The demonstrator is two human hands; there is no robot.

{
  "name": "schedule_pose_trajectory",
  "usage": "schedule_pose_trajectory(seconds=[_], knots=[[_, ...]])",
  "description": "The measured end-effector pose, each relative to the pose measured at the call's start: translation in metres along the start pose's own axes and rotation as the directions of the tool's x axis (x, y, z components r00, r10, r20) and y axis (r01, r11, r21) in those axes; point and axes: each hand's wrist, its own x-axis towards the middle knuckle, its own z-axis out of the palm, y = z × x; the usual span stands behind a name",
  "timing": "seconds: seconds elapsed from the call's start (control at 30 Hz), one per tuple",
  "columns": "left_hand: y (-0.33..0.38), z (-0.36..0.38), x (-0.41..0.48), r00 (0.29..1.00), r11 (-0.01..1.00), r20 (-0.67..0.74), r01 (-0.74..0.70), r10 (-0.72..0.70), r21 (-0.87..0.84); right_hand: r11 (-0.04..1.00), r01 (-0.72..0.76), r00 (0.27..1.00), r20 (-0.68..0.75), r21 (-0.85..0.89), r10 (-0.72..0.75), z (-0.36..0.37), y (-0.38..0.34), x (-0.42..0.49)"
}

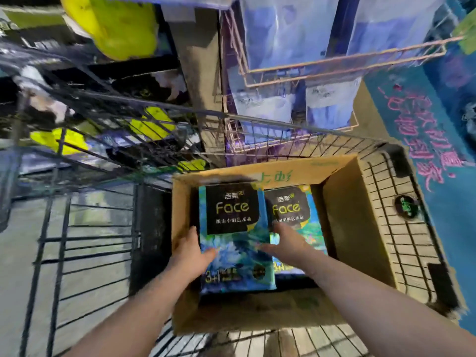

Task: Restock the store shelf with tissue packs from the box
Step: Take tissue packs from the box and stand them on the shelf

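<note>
An open cardboard box [345, 228] sits inside a wire shopping cart. Two blue tissue packs with black "Face" labels stand in it side by side. My left hand [190, 256] grips the left edge of the nearer, left tissue pack [231, 220], thumb over its front. My right hand [288, 246] reaches between the two packs and holds the same pack's right edge, covering part of the second tissue pack [291, 210] behind it. The held pack stands a little higher than its neighbour.
The wire cart [401, 243] surrounds the box. Ahead, copper wire shelf baskets [334, 65] hold pale blue packs. A dark wire rack [103, 119] with yellow items stands at the left. A blue floor graphic with pink writing [422, 140] lies at the right.
</note>
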Motion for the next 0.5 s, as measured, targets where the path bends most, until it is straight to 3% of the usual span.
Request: schedule_pose_trajectory(seconds=[0.3,0.5], knots=[[-0.012,0.031,0.032,0.987,0.922,0.123,0.140,-0.101,-0.360,0.914,-0.055,0.996,0.083,0.402,0.023,0.037,0.016,0.032],[-0.004,0.033,0.017,0.994,0.880,0.063,0.109,-0.090,-0.463,0.887,-0.084,0.992,0.118,0.454,0.034,0.032,0.017,0.029]])
